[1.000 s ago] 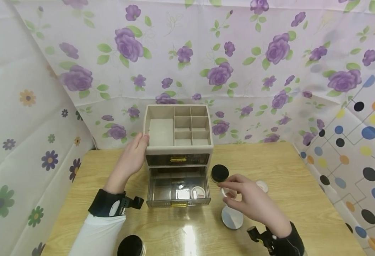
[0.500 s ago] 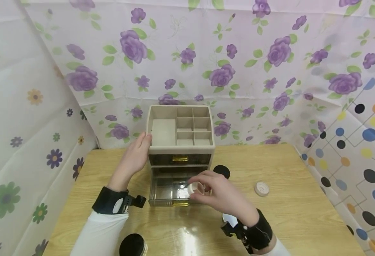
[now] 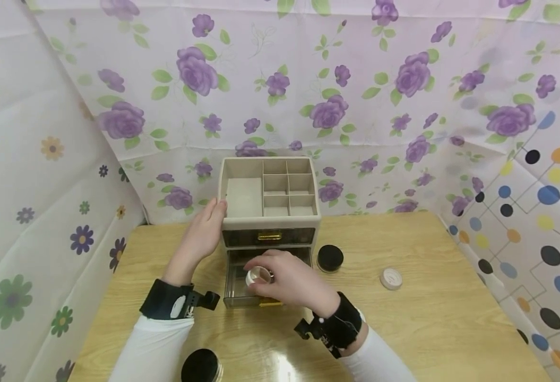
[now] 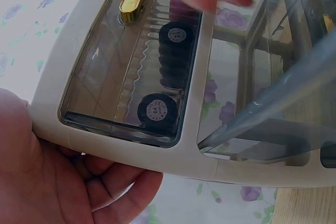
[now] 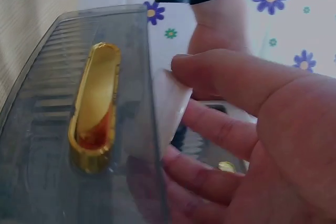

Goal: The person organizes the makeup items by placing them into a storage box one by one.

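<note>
Leftward movement had brought the right hand (image 3: 289, 278), pinching the jar (image 3: 259, 275) between thumb and fingers, over the open drawer (image 3: 239, 302); the left hand (image 3: 199, 233) gripped the side of the box (image 3: 272, 219). Transfer appeared nearly complete.

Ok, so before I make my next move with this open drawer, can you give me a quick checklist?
1. Lower drawer open: ok, it is pulled out.
2. Upper drawer out of the way: ok, shut.
3. Organizer steadied: ok, your left hand holds its side.
4. Small round container secure: ok, pinched in your right hand.
5. Container resting on the drawer floor: cannot tell, your hand hides it.
6. Drawer free to close: not ok, your right hand is at it.
</note>
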